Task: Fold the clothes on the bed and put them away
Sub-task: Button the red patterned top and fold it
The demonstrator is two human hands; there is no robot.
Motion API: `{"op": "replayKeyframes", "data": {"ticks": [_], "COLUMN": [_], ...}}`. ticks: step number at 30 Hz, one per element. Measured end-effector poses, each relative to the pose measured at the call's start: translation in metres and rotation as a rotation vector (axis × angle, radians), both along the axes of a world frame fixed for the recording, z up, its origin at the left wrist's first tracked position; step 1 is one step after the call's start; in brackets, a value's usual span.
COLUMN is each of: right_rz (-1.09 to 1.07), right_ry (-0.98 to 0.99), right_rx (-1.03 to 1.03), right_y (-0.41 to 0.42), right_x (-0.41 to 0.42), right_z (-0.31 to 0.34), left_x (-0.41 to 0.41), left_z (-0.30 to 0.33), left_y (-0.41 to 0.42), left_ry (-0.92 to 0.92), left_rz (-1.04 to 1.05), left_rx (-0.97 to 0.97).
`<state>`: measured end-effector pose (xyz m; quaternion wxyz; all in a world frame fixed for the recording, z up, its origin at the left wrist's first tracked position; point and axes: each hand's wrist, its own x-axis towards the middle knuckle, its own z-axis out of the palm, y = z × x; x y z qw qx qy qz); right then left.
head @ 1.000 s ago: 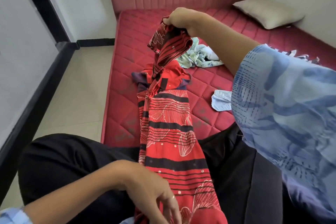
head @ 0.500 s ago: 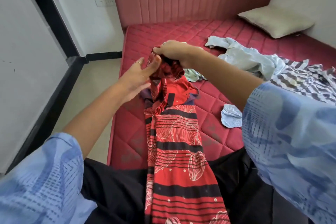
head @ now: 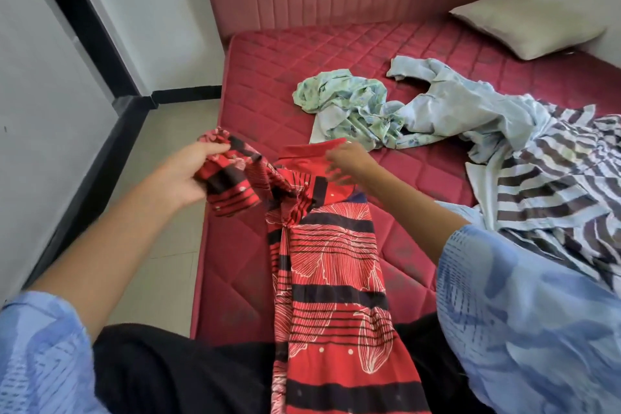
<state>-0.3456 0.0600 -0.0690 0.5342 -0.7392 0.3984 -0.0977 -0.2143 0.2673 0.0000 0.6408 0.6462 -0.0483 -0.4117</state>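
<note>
Both hands have parted: the left hand (head: 188,175) grips a sleeve of the red shirt (head: 329,265), the right hand (head: 347,161) pinches its collar. It lies on a red quilted bed (head: 268,77) beside a tiled floor (head: 168,131).

Red striped garment (head: 332,265) runs from the person's lap up onto the maroon mattress (head: 268,77). Left hand (head: 188,175) grips a bunched sleeve out to the side, right hand (head: 346,161) pinches the collar area. Further back lie a crumpled mint floral piece (head: 349,104), a pale blue shirt (head: 470,107), a striped cloth (head: 554,185) and a cream pillow (head: 524,27) in the corner.
</note>
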Motion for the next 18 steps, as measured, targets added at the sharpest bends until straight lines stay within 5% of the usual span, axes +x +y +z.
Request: {"op": "replayKeyframes", "data": {"ticks": [3,8,11,15,18], "right_rz": [-0.070,0.064,0.162,-0.007,0.125], "right_ry": [0.303,0.346,0.449,0.340,0.217], "right_rx": [-0.295,-0.224,-0.353,-0.506,-0.594], "right_y": [-0.040,-0.042,-0.041,-0.027,-0.014], "right_x": [-0.018,-0.007,0.017,0.042,0.061], "right_z": [-0.041,-0.063,-0.073,-0.072,-0.070], "left_x": [0.023,0.052,0.061,0.073,0.075], "left_z": [0.017,0.034,0.034,0.030,0.024], "left_y": [0.017,0.038,0.047,0.069,0.093], "left_ry": [-0.125,-0.258,-0.313,-0.337,-0.309], "left_rz": [-0.015,-0.170,-0.220,-0.283,-0.300], "left_rx": [-0.034,0.024,0.073,0.141,0.185]}}
